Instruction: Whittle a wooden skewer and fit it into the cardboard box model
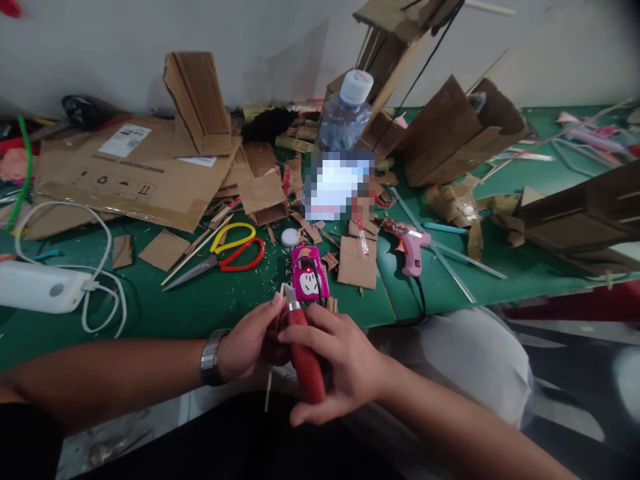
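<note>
Near edge of green tabletop: right hand wraps its fingers round the smooth, rounded red handle of a knife, thumb low on the grip; short metal blade points away, toward the far side. Left hand, metal-banded watch at wrist, pinches a thin, pale stick, apparently wood, beside the blade; lower end hangs below the hands. Blade-to-stick contact: cannot tell. Forearms enter from near left and near right, wrists converging.

Just beyond the blade: glossy magenta power socket with white face. Left of it: scissors, metal blades, yellow and red plastic loops. Right: pink plastic glue gun. Farther: clear bottle, ribbed brown cardboard, torn-edged in places.
</note>
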Action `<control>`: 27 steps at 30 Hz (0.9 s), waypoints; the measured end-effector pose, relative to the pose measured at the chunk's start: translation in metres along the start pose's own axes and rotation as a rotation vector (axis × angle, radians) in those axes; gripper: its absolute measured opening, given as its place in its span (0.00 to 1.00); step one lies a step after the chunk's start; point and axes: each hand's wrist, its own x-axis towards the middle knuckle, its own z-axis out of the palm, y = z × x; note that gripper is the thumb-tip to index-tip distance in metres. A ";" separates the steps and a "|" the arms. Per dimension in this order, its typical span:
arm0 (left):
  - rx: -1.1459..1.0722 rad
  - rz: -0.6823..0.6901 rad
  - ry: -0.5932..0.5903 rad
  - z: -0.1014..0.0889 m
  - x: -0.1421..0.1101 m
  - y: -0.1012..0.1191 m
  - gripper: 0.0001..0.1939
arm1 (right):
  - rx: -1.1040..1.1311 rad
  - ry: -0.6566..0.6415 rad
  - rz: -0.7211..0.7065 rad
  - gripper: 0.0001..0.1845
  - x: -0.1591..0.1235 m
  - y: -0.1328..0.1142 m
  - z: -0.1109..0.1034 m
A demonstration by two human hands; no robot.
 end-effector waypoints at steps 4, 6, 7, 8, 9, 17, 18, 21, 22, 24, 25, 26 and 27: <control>-0.060 0.028 0.080 0.002 0.001 0.002 0.24 | -0.001 -0.004 -0.011 0.39 0.001 0.000 0.000; -0.067 0.088 0.116 0.002 0.000 0.003 0.21 | -0.003 -0.013 -0.011 0.39 0.001 0.000 0.000; -0.066 0.112 0.126 0.003 0.000 0.003 0.21 | -0.004 -0.018 -0.010 0.39 0.000 0.000 0.000; -0.065 0.125 0.130 0.003 0.000 0.003 0.21 | -0.004 -0.022 -0.009 0.39 0.000 0.000 0.000; -0.063 0.125 0.129 0.003 -0.001 0.003 0.22 | -0.003 -0.024 -0.007 0.39 0.000 0.000 0.000; -0.008 0.110 0.071 0.000 -0.002 -0.001 0.26 | 0.022 -0.023 -0.011 0.39 -0.001 -0.002 0.000; -0.005 0.109 0.071 0.000 -0.002 -0.001 0.25 | 0.020 -0.020 -0.015 0.39 -0.001 -0.002 0.000; 0.001 0.079 0.041 0.000 -0.003 -0.002 0.25 | 0.005 -0.011 -0.032 0.39 -0.001 -0.002 0.002; 0.004 0.069 0.028 0.000 -0.004 -0.002 0.25 | 0.001 -0.009 -0.037 0.38 -0.001 -0.001 0.002; 0.011 0.062 0.008 -0.001 -0.004 -0.001 0.25 | 0.006 -0.006 -0.048 0.38 -0.001 -0.001 0.002; 0.012 0.062 0.001 -0.002 -0.004 -0.001 0.25 | 0.014 -0.003 -0.056 0.38 -0.001 -0.001 0.002; 0.018 0.064 -0.012 -0.003 -0.004 -0.001 0.25 | 0.021 0.001 -0.061 0.38 -0.001 -0.001 0.002; 0.033 0.071 -0.030 -0.004 -0.004 -0.001 0.25 | 0.029 0.008 -0.063 0.38 0.000 -0.001 0.002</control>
